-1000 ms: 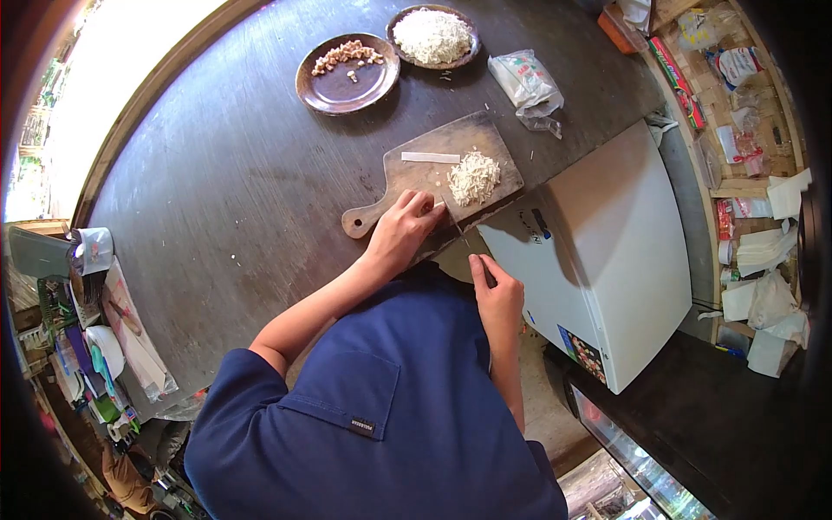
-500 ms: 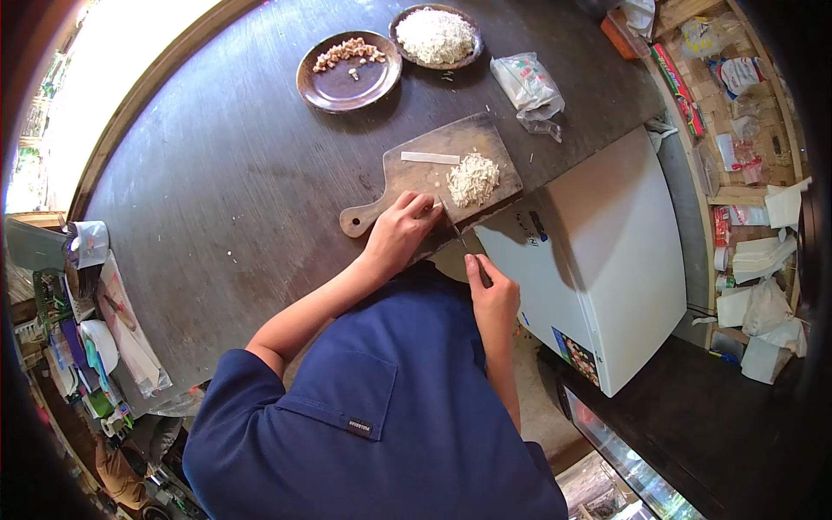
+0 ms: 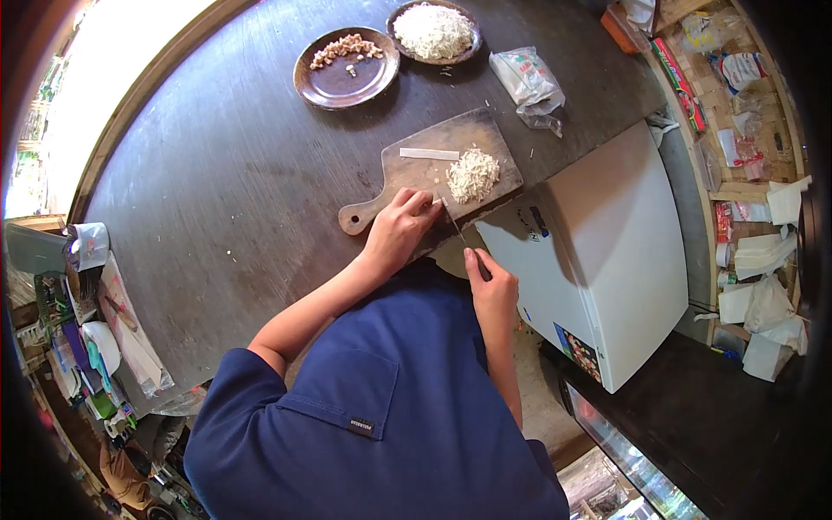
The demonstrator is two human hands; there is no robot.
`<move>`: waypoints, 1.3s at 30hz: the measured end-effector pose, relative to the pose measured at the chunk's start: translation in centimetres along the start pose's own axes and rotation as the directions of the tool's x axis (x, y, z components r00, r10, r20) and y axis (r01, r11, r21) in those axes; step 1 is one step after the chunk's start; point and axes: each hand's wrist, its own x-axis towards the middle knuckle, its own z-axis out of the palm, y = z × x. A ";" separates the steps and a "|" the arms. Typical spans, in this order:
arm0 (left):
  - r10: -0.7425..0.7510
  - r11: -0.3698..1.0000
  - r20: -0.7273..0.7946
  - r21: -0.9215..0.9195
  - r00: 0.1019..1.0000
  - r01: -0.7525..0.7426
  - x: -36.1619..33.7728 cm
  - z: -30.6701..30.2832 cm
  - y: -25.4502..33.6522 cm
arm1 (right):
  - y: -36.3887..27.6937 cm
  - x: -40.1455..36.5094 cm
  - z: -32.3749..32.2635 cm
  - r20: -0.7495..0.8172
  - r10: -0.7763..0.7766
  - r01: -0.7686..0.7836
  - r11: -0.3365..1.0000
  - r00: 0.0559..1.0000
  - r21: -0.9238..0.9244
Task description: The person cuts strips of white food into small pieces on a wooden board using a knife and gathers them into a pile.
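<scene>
My right hand [image 3: 492, 282] grips a knife [image 3: 455, 224] by its dark handle, the blade reaching over the near edge of the wooden cutting board [image 3: 416, 178]. Fingers curled, my left hand [image 3: 400, 227] presses a small pale piece [image 3: 438, 201] onto the board right beside the blade; most of that piece is hidden under the fingers. A heap of pale chopped bits [image 3: 473, 175] lies at the board's right side. Above my left hand rests one flat white strip [image 3: 430, 154]. The board's handle points left.
At the far side stand a brown plate [image 3: 334, 94] with small brown chunks and a dark bowl [image 3: 475, 39] heaped with white shreds. A plastic bag [image 3: 527, 80] lies to their right. A white freezer [image 3: 615, 260] adjoins the table's right edge; knives [image 3: 121, 312] lie at far left.
The knife blade has shifted slightly at the small pale piece. Both hands stay in nearly the same place, and the view has moved a little.
</scene>
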 end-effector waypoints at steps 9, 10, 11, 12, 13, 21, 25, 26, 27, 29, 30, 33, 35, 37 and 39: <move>0.032 0.998 0.006 0.062 0.999 -0.032 -0.1 0.0 -0.1 | -0.6 0.3 0.4 -0.003 -0.002 0.002 1.000 1.000 0.030; 0.030 0.998 0.005 0.053 1.000 -0.030 -0.2 0.1 0.0 | -0.7 0.0 0.0 -0.009 0.012 -0.012 1.000 1.000 -0.018; 0.011 0.998 0.011 0.063 1.000 -0.012 -0.2 0.1 0.0 | -0.6 -0.1 -0.1 -0.009 0.014 -0.015 1.000 1.000 -0.027; -0.009 0.997 0.016 0.079 1.000 0.007 -0.3 0.0 0.1 | -0.5 0.0 0.0 -0.004 0.023 -0.023 0.999 1.000 -0.023; -0.016 0.999 0.004 0.034 1.000 0.016 -0.3 0.0 0.2 | -0.6 0.3 0.2 0.005 0.026 -0.026 1.000 1.000 -0.013; 0.016 0.997 -0.016 0.075 1.000 -0.015 -0.1 -0.1 -0.2 | -1.5 1.5 0.6 0.025 -0.037 0.037 0.999 0.999 -0.004; -0.008 0.997 -0.007 0.075 1.000 0.008 -0.4 0.5 0.1 | -0.7 0.1 -0.1 0.016 -0.025 0.025 0.999 1.000 -0.024; -0.004 0.997 -0.019 0.073 1.000 0.005 -0.5 0.5 0.0 | -0.5 0.2 0.2 0.024 -0.028 0.029 0.999 0.999 -0.033; -0.014 0.997 -0.025 0.071 1.000 0.016 -0.5 0.4 -0.1 | -0.6 0.5 0.7 0.011 -0.031 0.032 0.999 0.999 -0.023; -0.003 0.997 0.001 0.076 1.000 0.003 -0.5 0.3 0.0 | -1.1 1.1 1.3 -0.001 -0.031 0.031 0.999 1.000 -0.021; -0.006 0.998 0.000 0.066 1.000 0.006 -0.4 0.3 0.1 | -2.0 1.7 1.5 0.027 -0.019 0.020 0.999 0.999 -0.047; 0.015 0.996 0.014 0.085 1.000 -0.016 -0.1 0.0 -0.1 | -2.2 1.6 1.5 0.037 -0.016 0.018 0.999 0.999 -0.038; 0.013 0.999 0.036 0.040 0.999 -0.014 -0.4 -0.1 -0.2 | -2.1 0.8 0.9 0.058 0.035 -0.035 0.999 0.998 -0.007; 0.004 0.999 0.035 0.034 0.999 -0.005 -0.6 -0.1 -0.5 | -1.6 -0.4 0.2 0.074 0.076 -0.075 0.997 0.994 -0.013; 0.003 1.000 0.036 0.015 0.999 -0.004 -0.6 0.1 -0.3 | -0.7 -1.4 -0.1 0.078 0.120 -0.119 0.993 0.990 -0.024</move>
